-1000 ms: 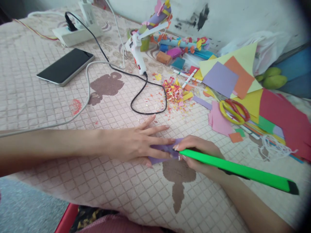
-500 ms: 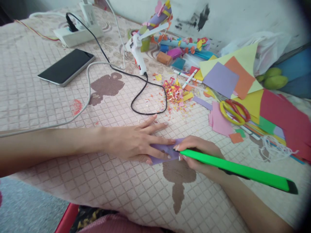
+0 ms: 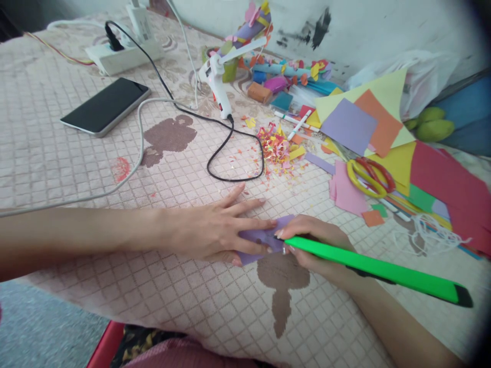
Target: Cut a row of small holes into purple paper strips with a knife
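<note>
A small purple paper piece (image 3: 251, 256) lies on the checked cloth near the front of the table. My left hand (image 3: 215, 230) rests flat across it, its fingers spread. From the right, my right hand (image 3: 320, 240) grips a long bright green cutter-like tool (image 3: 376, 266) close to its dark tip. That tip meets the purple paper just beyond my left fingertips. The tool's body slants back over my right wrist to the lower right.
A phone (image 3: 105, 106), a power strip (image 3: 125, 57) and a white glue gun (image 3: 218, 87) with looping cables stand behind. Paper scraps (image 3: 276, 145), coloured sheets (image 3: 349, 125), yellow-and-red-handled scissors (image 3: 366, 179) and white string (image 3: 429, 232) lie to the right.
My left hand and the purple paper have shifted and turned slightly. My right hand with the green tool has stayed almost in place.
</note>
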Available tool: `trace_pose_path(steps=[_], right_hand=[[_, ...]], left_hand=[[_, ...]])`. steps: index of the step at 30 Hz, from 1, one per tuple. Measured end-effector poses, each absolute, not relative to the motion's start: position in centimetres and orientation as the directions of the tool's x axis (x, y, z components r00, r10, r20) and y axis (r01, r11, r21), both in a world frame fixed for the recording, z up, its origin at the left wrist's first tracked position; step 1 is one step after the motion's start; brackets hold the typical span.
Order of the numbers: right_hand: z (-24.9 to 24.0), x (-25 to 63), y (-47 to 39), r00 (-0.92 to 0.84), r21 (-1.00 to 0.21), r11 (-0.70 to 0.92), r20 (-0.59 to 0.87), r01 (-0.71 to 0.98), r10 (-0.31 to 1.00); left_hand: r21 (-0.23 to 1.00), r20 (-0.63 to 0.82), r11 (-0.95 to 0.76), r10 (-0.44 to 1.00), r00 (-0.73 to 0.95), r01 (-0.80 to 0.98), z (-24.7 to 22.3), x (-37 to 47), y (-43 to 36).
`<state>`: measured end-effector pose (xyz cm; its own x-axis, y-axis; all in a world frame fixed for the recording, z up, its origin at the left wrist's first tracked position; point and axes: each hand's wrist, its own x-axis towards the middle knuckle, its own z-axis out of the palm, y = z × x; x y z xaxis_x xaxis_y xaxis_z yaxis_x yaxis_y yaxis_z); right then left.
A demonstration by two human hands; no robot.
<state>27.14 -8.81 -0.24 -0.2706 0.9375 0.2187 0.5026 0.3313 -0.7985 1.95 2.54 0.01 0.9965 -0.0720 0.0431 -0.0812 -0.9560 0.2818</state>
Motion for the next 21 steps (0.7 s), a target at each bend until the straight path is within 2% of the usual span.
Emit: trace_pose_path(steps=[12, 21], right_hand=[[-0.63, 27.34, -8.83, -0.278, -0.777, 0.343, 0.224, 0.527, 0.934], [-0.64, 27.22, -8.77, -0.268, -0.760, 0.352, 0.240, 0.546, 0.933]], left_hand=[[0.341, 0.055, -0.938, -0.045, 0.997, -0.061, -0.07, 1.97, 2.64], [0.277, 0.065, -0.960, -0.032, 0.997, -0.048, -0.09, 2.00, 1.74]])
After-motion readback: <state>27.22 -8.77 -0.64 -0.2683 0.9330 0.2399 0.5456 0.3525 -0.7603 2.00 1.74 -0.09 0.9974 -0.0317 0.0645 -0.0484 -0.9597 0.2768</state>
